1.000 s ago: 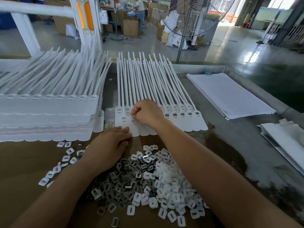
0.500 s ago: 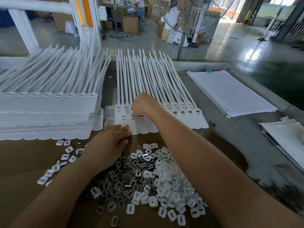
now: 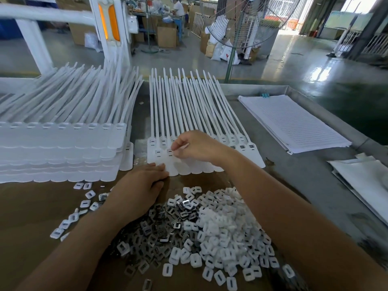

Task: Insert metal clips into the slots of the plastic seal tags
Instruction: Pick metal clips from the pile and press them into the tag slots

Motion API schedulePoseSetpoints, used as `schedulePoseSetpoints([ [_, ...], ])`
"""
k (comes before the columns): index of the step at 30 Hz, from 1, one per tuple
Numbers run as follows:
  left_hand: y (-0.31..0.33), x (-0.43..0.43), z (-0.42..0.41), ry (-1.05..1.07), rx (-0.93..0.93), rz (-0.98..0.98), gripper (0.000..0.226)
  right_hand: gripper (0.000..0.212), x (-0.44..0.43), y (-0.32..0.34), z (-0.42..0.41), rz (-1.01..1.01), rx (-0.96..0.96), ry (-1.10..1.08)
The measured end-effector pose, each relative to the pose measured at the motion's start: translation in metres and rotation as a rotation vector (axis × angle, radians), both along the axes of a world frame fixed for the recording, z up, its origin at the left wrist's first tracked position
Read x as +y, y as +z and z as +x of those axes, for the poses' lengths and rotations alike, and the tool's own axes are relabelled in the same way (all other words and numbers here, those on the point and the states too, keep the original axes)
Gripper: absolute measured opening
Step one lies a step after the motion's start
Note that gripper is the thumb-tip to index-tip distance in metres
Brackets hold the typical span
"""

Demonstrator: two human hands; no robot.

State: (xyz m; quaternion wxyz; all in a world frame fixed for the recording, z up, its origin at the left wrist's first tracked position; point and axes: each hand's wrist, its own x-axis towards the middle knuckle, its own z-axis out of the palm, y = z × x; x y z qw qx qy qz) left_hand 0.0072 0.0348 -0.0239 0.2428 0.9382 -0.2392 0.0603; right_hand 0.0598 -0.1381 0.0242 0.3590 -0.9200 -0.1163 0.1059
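Far left, a tall stack of white tags (image 3: 63,148) sits on the table, with their thin tails pointing away. Behind it stands a white frame (image 3: 31,38) with 2 orange strips. A brown cardboard sheet (image 3: 25,217) covers the near part of the table.

The left hand (image 3: 138,192) lies palm down on the cardboard. Its fingers are nearly straight and the tips touch the near edge of the seal tags (image 3: 189,106). These tags lie side by side in a row in the middle. Below them is a heap of metal clips (image 3: 155,227), dark and shiny. Just beside it, to the right, is a heap of white plastic caps (image 3: 226,227).

The right hand (image 3: 197,147) rests on the row. Its fingers are curled, and the thumb and first finger are pinched tight at the slot of 1 tag. I cannot tell what is between them; it is too small.

Further right, the grey metal table (image 3: 283,175) has dark stains and a raised rim. A pile of lined paper (image 3: 294,122) lies on it, and more white sheets (image 3: 367,181) lie at the far right.

Behind the table are a big fan (image 3: 241,22), cardboard boxes (image 3: 167,36) and a shiny green floor (image 3: 336,80).
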Motion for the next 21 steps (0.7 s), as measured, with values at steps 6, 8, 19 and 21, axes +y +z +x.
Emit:
schedulePoseSetpoints([
  [6,-0.002,-0.001,0.001,-0.002,0.008,0.007,0.037,0.010,-0.028,0.007,-0.034,-0.082,0.021,0.056],
  [8,-0.003,-0.001,0.001,0.009,0.010,0.009,0.037,0.013,-0.033,0.006,-0.043,-0.120,0.062,0.089],
  [19,-0.004,-0.001,-0.001,0.011,0.013,0.020,0.037,0.009,-0.032,-0.007,-0.057,-0.235,0.070,0.138],
  [21,-0.004,-0.002,-0.001,0.012,0.013,0.017,0.037,0.009,-0.033,-0.008,-0.057,-0.225,0.055,0.122],
])
